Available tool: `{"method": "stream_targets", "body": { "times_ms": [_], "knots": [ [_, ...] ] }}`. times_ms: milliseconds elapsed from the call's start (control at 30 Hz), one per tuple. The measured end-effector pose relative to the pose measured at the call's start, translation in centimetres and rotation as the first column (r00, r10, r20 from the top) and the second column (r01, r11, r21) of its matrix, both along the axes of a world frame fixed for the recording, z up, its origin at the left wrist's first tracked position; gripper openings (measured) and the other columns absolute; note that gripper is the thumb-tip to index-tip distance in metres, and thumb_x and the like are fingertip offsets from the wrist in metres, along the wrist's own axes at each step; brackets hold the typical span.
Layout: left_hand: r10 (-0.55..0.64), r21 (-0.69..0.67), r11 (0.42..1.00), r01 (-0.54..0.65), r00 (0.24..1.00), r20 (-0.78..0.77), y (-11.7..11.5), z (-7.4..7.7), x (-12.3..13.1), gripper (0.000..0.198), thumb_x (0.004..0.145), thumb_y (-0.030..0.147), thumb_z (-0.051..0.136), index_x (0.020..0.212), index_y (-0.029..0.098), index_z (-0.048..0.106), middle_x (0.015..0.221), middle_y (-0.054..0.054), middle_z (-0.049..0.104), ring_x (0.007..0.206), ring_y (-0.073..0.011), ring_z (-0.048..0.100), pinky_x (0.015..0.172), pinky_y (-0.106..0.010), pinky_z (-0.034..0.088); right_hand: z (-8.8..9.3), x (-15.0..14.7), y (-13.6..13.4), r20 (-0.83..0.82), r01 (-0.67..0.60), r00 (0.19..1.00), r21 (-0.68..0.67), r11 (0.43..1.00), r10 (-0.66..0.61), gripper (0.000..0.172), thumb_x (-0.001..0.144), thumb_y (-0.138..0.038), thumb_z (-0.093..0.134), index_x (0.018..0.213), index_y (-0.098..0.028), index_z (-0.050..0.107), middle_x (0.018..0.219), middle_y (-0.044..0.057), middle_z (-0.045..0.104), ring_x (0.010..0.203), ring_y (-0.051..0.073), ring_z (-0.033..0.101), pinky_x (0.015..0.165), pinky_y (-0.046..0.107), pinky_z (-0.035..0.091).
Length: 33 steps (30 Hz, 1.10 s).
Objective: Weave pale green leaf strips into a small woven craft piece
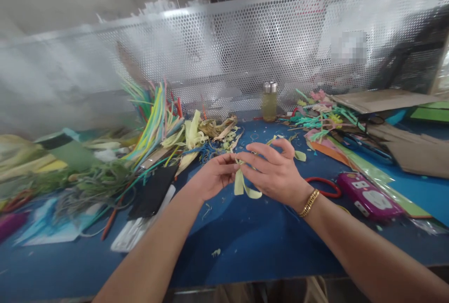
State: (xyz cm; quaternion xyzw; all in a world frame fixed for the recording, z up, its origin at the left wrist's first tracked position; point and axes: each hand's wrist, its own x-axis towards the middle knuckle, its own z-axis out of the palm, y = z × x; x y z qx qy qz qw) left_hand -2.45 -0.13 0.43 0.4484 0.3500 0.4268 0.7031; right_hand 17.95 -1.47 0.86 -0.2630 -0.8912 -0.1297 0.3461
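Observation:
Over the middle of the blue table, both hands meet around a pale green strip of leaf or husk. My left hand pinches its upper end between thumb and fingers. Close against it is my right hand, its thumb and index fingertips at the same spot and the other fingers raised and bent. Two ends of the strip hang below the fingers, one curling to the right. The place where the fingertips grip is mostly hidden. A gold bracelet circles the right wrist.
Left stand bundled coloured stems, pale husks and a black phone-like slab. Behind, a lidded bottle stands before a perforated metal screen. At right lie a red ring, a magenta box, coloured flowers and cardboard.

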Motion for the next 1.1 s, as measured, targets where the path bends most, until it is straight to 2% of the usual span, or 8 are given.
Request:
{"method": "stream_targets", "body": {
  "times_ms": [133,233,333,500,667,800,933,1100],
  "knots": [
    [0.079,0.198,0.979,-0.051,0.987,-0.137,-0.1,0.2,0.1,0.028,0.069,0.022,0.081,0.093,0.016,0.067,0.087,-0.002,0.066,0.076,-0.0122,0.061,0.076,-0.026,0.048,0.4,-0.8,0.2,-0.100,0.070,0.992,-0.067,0.995,-0.076,0.016,0.091,-0.016,0.051,0.090,-0.027,0.063,0.108,0.000,0.071,0.111,0.026,0.057,0.108,0.051,0.012],
    [0.158,0.384,0.922,-0.038,0.945,-0.287,0.0,0.2,0.1,0.021,0.075,0.026,0.075,0.092,0.016,0.067,0.087,-0.002,0.066,0.080,-0.0134,0.060,0.079,-0.027,0.046,0.0,-1.2,0.6,-0.161,0.145,0.972,-0.174,0.974,-0.173,0.014,0.091,-0.021,0.051,0.086,-0.023,0.063,0.087,0.002,0.071,0.089,0.021,0.060,0.102,0.048,0.020],
    [0.223,0.500,0.866,-0.003,0.897,-0.382,0.2,0.1,0.0,0.019,0.078,0.024,0.071,0.095,0.017,0.067,0.090,-0.003,0.067,0.084,-0.0155,0.060,0.080,-0.029,0.045,-0.7,-1.4,1.1,-0.215,0.148,0.953,-0.288,0.946,-0.214,0.013,0.090,-0.023,0.052,0.085,-0.021,0.064,0.080,0.002,0.068,0.080,0.018,0.060,0.092,0.041,0.028],
    [0.257,0.554,0.831,0.041,0.856,-0.449,0.1,0.1,0.2,0.018,0.080,0.020,0.066,0.098,0.018,0.067,0.091,-0.005,0.068,0.084,-0.0174,0.062,0.078,-0.029,0.047,-1.3,-1.6,1.5,-0.290,0.081,0.927,-0.463,0.882,-0.237,0.012,0.087,-0.019,0.053,0.081,-0.021,0.063,0.080,0.002,0.068,0.075,0.016,0.060,0.076,0.031,0.035],
    [0.327,0.632,0.769,0.097,0.790,-0.519,-0.1,0.3,0.4,0.020,0.079,0.014,0.065,0.098,0.020,0.070,0.092,-0.005,0.070,0.082,-0.0180,0.063,0.076,-0.029,0.047,-1.1,-1.3,1.7,-0.233,0.087,0.939,-0.549,0.831,-0.252,0.009,0.082,-0.018,0.054,0.077,-0.019,0.061,0.075,0.001,0.066,0.068,0.014,0.057,0.069,0.028,0.036],
    [0.367,0.671,0.739,0.059,0.800,-0.475,-0.1,0.2,0.4,0.023,0.078,0.016,0.067,0.100,0.022,0.071,0.098,-0.006,0.071,0.087,-0.0201,0.063,0.081,-0.031,0.047,-1.0,-1.1,2.0,-0.265,0.011,0.939,-0.612,0.791,-0.218,0.011,0.080,-0.017,0.054,0.071,-0.019,0.061,0.071,-0.001,0.063,0.067,0.013,0.055,0.069,0.027,0.037],
    [0.409,0.710,0.701,0.071,0.776,-0.481,0.1,0.1,0.5,0.020,0.079,0.018,0.067,0.097,0.024,0.073,0.098,-0.005,0.070,0.091,-0.0216,0.061,0.087,-0.033,0.045,-0.9,-1.1,2.0,-0.385,-0.124,0.898,-0.684,0.719,-0.212,0.011,0.079,-0.018,0.056,0.067,-0.019,0.056,0.067,-0.002,0.058,0.066,0.011,0.051,0.065,0.026,0.038],
    [0.467,0.765,0.643,0.026,0.779,-0.419,0.0,0.2,0.8,0.015,0.078,0.019,0.069,0.091,0.026,0.074,0.101,-0.007,0.068,0.102,-0.0253,0.057,0.099,-0.040,0.038,-0.7,-1.3,1.9,-0.468,-0.186,0.830,-0.747,0.638,-0.305,0.014,0.075,-0.021,0.060,0.063,-0.018,0.054,0.063,-0.003,0.054,0.062,0.011,0.048,0.061,0.025,0.037]
  ]
}}
